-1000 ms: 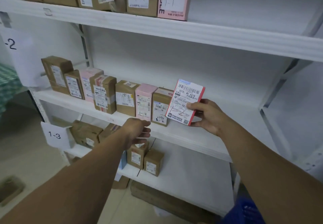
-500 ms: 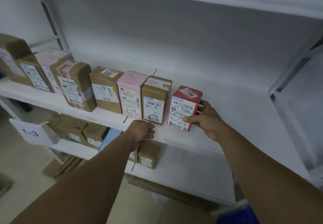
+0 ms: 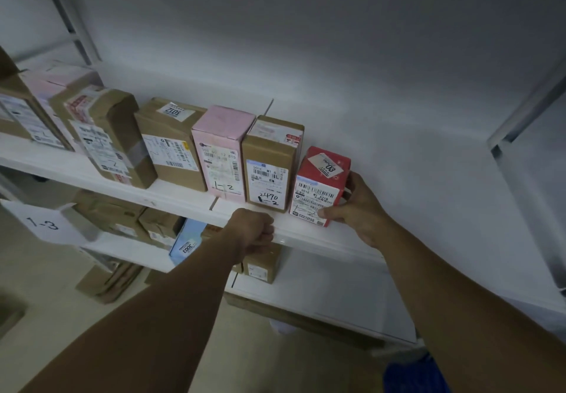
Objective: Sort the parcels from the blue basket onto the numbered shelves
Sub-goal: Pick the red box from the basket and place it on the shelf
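Letting go carelessly could tip the red parcel [image 3: 321, 184] off the shelf [image 3: 330, 241], since it stands near the front edge, just beside a brown parcel [image 3: 269, 162]. The right hand [image 3: 358, 211] clasps it, thumb on the label, fingers round its far side. The left hand [image 3: 254, 233] is fisted at the shelf's lip, gripping or not I can't tell.

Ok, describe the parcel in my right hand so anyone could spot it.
On the white shelf, follow the row of upright boxes to its right end. The red parcel stands there in the right hand, the only red one and the shortest.
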